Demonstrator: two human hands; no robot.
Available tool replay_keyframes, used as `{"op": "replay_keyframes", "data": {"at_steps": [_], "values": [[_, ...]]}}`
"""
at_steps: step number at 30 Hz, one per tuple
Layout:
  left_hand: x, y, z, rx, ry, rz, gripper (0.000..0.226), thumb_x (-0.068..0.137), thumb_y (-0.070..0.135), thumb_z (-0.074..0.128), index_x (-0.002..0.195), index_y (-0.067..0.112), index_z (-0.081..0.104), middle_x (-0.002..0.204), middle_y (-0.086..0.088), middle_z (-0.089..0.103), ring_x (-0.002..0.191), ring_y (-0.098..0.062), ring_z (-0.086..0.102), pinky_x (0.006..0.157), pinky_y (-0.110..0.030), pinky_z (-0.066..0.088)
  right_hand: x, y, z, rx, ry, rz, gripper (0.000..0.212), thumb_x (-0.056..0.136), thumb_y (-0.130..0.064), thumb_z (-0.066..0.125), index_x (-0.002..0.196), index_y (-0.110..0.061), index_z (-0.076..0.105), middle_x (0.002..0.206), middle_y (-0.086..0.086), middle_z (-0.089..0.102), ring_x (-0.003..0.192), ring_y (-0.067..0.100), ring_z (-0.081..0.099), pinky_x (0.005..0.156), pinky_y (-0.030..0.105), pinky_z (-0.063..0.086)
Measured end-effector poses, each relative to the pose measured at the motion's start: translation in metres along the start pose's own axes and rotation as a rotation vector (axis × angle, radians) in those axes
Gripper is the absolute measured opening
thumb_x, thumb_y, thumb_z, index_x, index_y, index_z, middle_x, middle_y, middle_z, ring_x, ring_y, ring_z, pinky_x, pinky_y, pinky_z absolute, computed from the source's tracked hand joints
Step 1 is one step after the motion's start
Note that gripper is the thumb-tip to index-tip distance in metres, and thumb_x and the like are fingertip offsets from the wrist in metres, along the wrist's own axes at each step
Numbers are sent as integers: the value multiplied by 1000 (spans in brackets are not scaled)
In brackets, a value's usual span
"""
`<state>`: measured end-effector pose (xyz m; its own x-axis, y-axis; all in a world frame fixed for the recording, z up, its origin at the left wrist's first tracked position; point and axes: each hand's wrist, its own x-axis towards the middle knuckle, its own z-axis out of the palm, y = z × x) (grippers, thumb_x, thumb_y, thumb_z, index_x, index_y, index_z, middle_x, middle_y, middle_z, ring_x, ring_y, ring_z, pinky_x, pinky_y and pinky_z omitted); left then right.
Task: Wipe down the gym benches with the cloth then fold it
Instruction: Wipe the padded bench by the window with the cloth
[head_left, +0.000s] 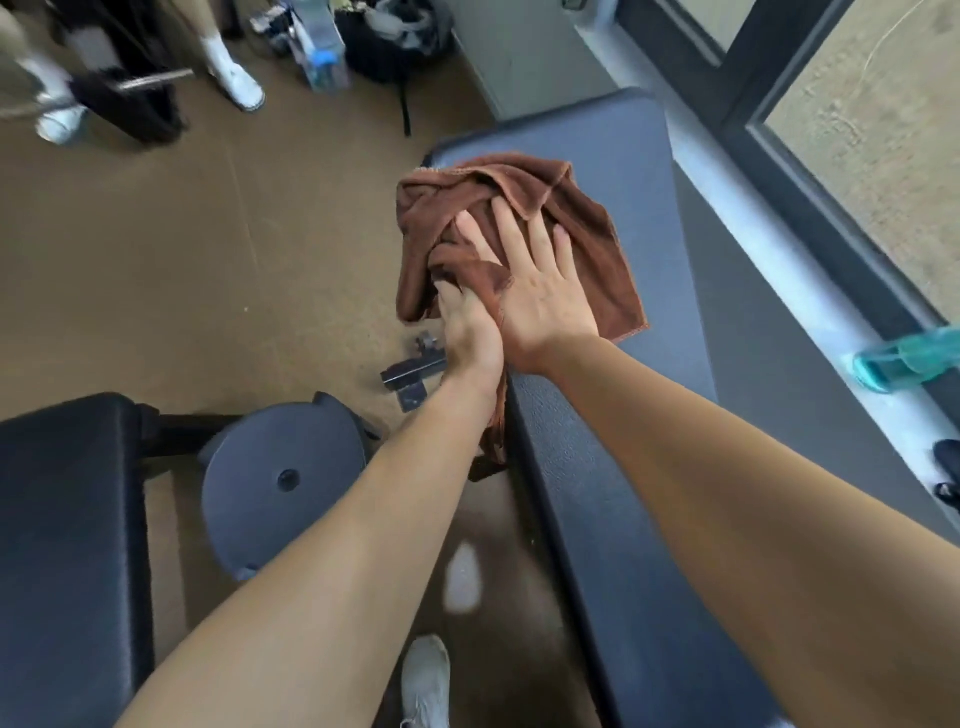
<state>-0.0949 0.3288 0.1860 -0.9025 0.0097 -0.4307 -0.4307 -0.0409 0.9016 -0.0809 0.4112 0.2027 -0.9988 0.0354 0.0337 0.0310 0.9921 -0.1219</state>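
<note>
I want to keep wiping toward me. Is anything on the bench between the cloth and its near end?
Nothing visible. The right hand and left hand are on the cloth, and the bench from there to the near end looks bare. The bottle lies on the ledge, off the bench.

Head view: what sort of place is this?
Likely a gym: a padded bench with a cloth on it, a second bench at the left, and a weight plate on the floor between them.

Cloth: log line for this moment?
step: wiping | cloth: bunched on bench | right hand: flat on cloth | left hand: fingers hidden under cloth
</note>
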Motion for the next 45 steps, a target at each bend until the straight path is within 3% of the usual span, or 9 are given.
{"op": "replay_keyframes", "data": {"at_steps": [6,9,13,16,24,33,39,42,45], "values": [[48,60,17,166,89,218,66,100,48,30,158,18,19,164,-4,23,150,-20,22,124,-38,14,80,16,-38,-82,42,-81,64,100,-50,27,158,-35,3,167,3,8,153,32,4,122,51,1],[61,86,18,511,158,457,52,100,36,32,140,6,48,145,-17,48,136,-31,41,114,-38,26,99,36,-52,-103,140,-100,47,97,-47,33,137,-28,49,132,2,56,125,30,48,110,47,26],[67,120,34,1218,162,532,41,105,37,28,118,15,60,126,-10,63,118,-33,54,93,-42,42,106,77,-57,-83,212,-147,39,88,-46,46,114,-21,61,108,2,64,97,32,56,93,45,35],[72,141,65,1430,72,578,42,104,38,25,109,19,63,115,-9,69,107,-34,63,84,-39,46,110,108,-62,-61,210,-145,37,87,-45,45,107,-20,63,106,0,66,95,31,57,91,44,38],[78,136,24,1474,-121,736,48,99,41,19,106,22,62,107,-4,65,99,-31,64,73,-43,51,116,101,-71,-47,139,16,41,89,-50,39,105,-23,66,107,-4,68,98,29,59,96,45,35],[67,107,-10,1258,-153,610,60,100,31,36,157,17,23,163,3,26,150,-28,24,121,-40,23,107,52,-57,-10,82,-113,49,98,-45,26,110,-15,63,112,4,64,100,31,55,95,45,36],[90,128,81,1540,-249,810,48,104,42,28,135,14,52,140,-3,57,131,-26,49,111,-38,34,103,129,-59,75,192,116,52,96,-47,27,127,-23,61,123,-2,63,111,28,55,98,43,40],[92,136,130,1537,-366,848,42,106,44,28,120,16,56,123,-6,64,117,-32,58,94,-42,45,99,154,-54,391,224,405,50,96,-51,24,131,-32,54,123,-3,60,112,27,55,86,40,47],[93,138,169,1659,-480,1005,33,106,35,27,112,16,54,116,-12,65,105,-41,63,81,-48,48,66,167,-39,611,148,607,45,90,-44,15,88,-19,53,104,17,67,94,41,59,74,36,38]]}}
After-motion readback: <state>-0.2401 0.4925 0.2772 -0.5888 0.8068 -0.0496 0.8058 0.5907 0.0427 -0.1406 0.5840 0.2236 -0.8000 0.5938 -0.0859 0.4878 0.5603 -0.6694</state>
